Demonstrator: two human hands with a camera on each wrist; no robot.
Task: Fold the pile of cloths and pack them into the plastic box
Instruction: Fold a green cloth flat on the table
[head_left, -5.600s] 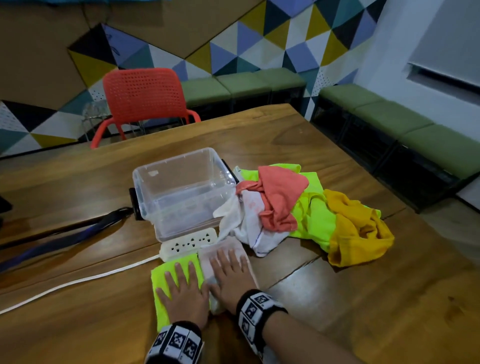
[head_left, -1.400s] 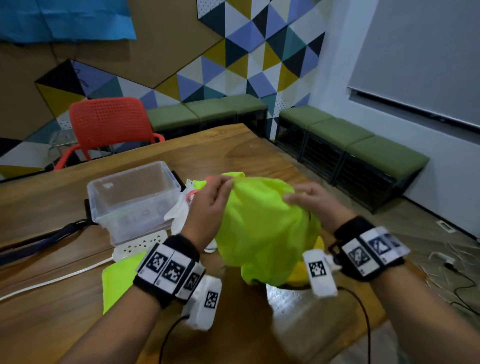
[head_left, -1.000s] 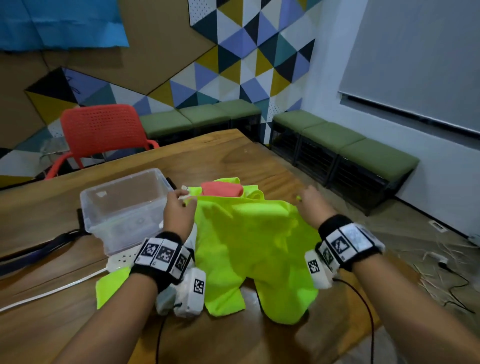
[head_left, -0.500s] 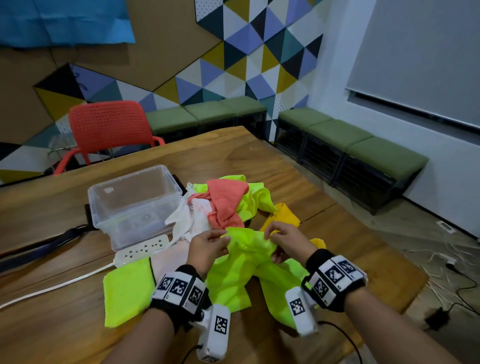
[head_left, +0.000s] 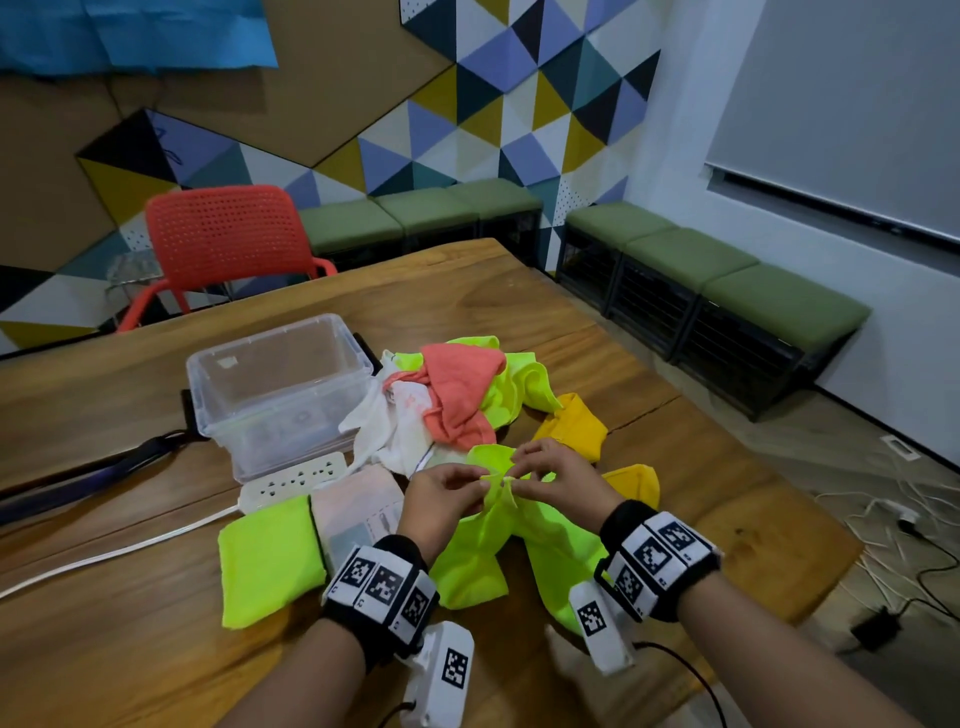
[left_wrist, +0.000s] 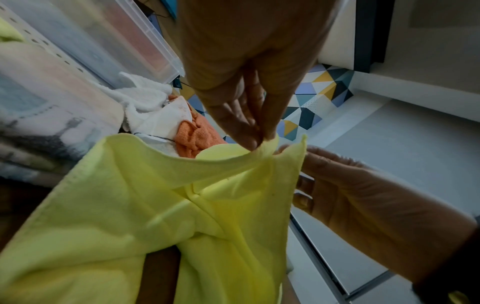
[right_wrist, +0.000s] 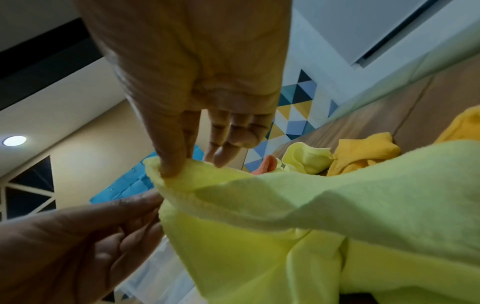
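A neon yellow-green cloth (head_left: 519, 540) hangs crumpled between my hands above the table's near edge. My left hand (head_left: 457, 486) pinches one top corner (left_wrist: 262, 145); my right hand (head_left: 535, 467) pinches the neighbouring edge (right_wrist: 168, 170). The two hands almost touch. The clear plastic box (head_left: 280, 384) stands behind them to the left, with no cloth inside. Beside it lies the pile: coral (head_left: 457, 384), white (head_left: 395, 421), neon (head_left: 514, 384) and mustard (head_left: 571, 431) cloths. Two folded cloths, a neon one (head_left: 265, 556) and a white printed one (head_left: 358, 514), lie flat at front left.
A white power strip (head_left: 296, 480) with its cord (head_left: 104, 558) lies in front of the box. A dark strap (head_left: 78, 483) runs off left. A red chair (head_left: 223, 244) stands beyond the wooden table (head_left: 727, 519). Green benches line the walls; cables lie on the floor at right.
The neon cloth was lifted from the pile, spread wide in the air, then lowered. My hands have since drawn together and now pinch its top edge close to each other.
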